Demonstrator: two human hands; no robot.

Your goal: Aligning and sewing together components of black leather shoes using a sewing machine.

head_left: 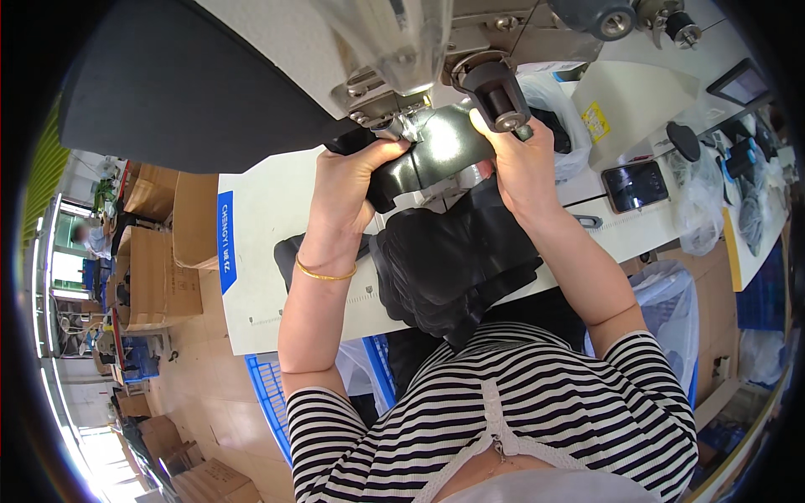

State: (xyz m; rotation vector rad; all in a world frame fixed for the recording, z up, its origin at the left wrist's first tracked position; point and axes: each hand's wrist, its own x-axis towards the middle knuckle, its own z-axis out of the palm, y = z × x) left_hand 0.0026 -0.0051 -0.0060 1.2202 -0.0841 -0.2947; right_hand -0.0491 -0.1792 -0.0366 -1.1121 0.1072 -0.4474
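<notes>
My left hand (350, 178) pinches the left end of a black, smooth fabric piece (432, 155), its thumb close to the presser foot (405, 127) of a sewing machine (293, 50). My right hand (527, 163) grips the same piece at its right end, thumb on top, below a dark cylindrical part of the machine. The piece curves between both hands, lit brightly by the machine's lamp. Fingers under the fabric are partly hidden. Nearer my body, a pile of black, rounded, moulded fabric pieces (444, 260) lies at the front edge of the white table (256, 289).
A phone-like dark device (635, 186) and clear plastic bags (700, 210) are on the right. Blue baskets (268, 394) stand below the table, beside my lap. Cardboard boxes (159, 277) line the floor at left. A large dark panel (193, 92) hangs at the upper left.
</notes>
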